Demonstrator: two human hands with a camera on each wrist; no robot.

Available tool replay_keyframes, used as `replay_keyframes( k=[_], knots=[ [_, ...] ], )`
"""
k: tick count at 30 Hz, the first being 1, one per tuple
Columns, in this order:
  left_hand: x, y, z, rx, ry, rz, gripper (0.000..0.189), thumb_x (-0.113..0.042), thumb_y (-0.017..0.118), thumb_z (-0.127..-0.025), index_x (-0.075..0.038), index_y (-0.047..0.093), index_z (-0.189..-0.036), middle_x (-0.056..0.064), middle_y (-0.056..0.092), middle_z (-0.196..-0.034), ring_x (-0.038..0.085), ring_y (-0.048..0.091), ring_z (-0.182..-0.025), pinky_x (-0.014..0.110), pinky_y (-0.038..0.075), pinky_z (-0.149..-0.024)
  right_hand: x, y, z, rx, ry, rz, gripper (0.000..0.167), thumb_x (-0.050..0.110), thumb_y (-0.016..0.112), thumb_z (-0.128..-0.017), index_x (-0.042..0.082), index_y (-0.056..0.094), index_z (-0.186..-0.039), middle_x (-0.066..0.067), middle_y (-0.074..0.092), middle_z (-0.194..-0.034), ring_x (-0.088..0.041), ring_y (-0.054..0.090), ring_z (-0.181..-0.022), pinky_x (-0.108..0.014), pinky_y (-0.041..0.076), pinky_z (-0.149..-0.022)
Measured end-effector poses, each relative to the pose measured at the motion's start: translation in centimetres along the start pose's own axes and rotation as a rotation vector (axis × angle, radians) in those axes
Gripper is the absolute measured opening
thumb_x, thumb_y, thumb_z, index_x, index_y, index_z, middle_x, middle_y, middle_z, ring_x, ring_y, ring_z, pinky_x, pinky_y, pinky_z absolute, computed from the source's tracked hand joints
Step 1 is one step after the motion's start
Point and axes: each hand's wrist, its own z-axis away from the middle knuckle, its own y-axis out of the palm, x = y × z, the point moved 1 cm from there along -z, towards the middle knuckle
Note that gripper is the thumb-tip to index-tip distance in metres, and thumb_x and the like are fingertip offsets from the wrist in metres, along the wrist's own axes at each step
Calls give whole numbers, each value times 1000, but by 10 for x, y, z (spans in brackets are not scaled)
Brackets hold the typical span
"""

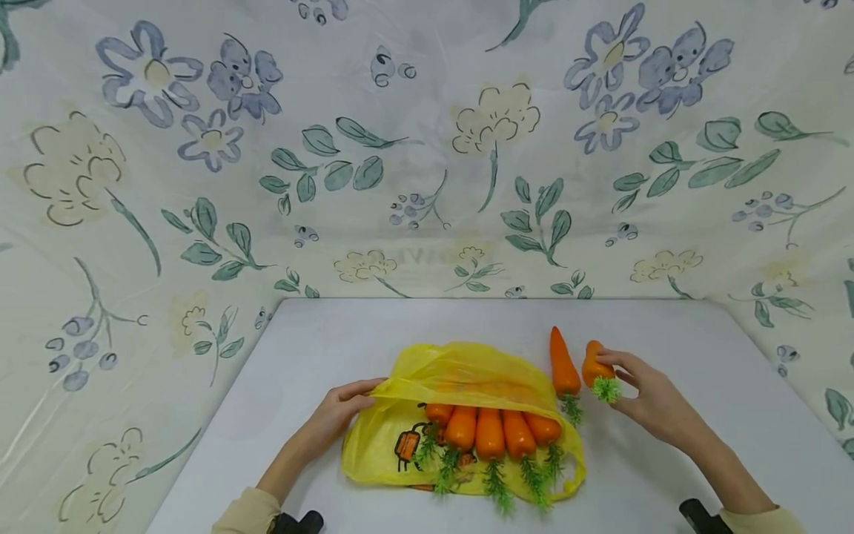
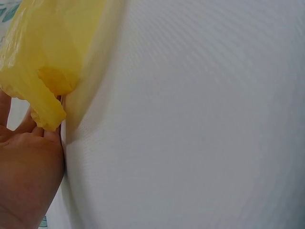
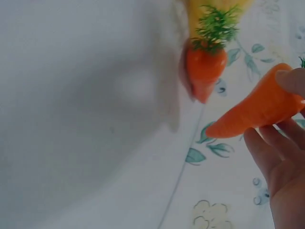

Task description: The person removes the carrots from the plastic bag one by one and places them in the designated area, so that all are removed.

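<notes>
A yellow plastic bag [image 1: 460, 363] lies on the white table with its mouth facing me. Several toy carrots [image 1: 490, 437] sit side by side in it, their green tops poking out and their tips under the plastic. At the bag's left side my left hand [image 1: 330, 415] grips the edge of its mouth; a fold of the bag [image 2: 52, 105] hangs by the fingers in the left wrist view. To the right of the bag, my right hand [image 1: 657, 404] holds one toy carrot [image 3: 264, 105] between thumb and fingers, above the table.
Another toy carrot [image 1: 563, 367] lies against the bag's right edge, tip pointing away. The white table [image 1: 320, 334] ends at the back and sides against a flower-patterned sheet [image 1: 427, 148]. A loop handle [image 1: 579, 475] of the bag lies at its front right.
</notes>
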Motion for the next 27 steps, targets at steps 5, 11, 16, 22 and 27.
replay_keyframes(
  k=[5,11,16,22,27],
  knots=[
    [1,-1,1,-8,8,-3,46,-22,54,-98,-4,55,-140,14,50,-147,33,37,-141,53,19,-120,-6,2,0,33,18,-10,56,-16,73,-75,0,55,-126,-22,55,-137,-45,47,-126,-52,48,-94],
    [2,0,1,-15,3,-6,45,-22,55,-98,-4,55,-140,13,50,-148,32,37,-142,52,20,-120,-12,6,2,100,18,6,58,-22,68,-71,0,57,-124,-25,55,-136,-46,51,-124,-53,49,-94],
    [2,1,0,-17,1,-17,44,-22,54,-99,-6,56,-140,11,51,-148,31,37,-142,51,19,-120,-19,7,2,170,19,71,57,-19,68,-74,2,57,-126,-24,55,-135,-45,53,-123,-54,49,-95],
    [2,0,2,-3,27,-24,44,-22,53,-99,-5,56,-140,11,51,-147,31,37,-142,52,19,-120,-29,14,1,206,-25,213,44,-9,74,-78,7,62,-117,-21,59,-133,-43,56,-121,-52,51,-93],
    [1,1,1,-10,31,-32,43,-21,53,-99,-5,57,-139,11,52,-146,31,38,-141,52,20,-120,-31,18,-1,196,-55,268,39,-9,75,-78,9,65,-111,-20,60,-131,-42,58,-119,-49,53,-90]
  ],
)
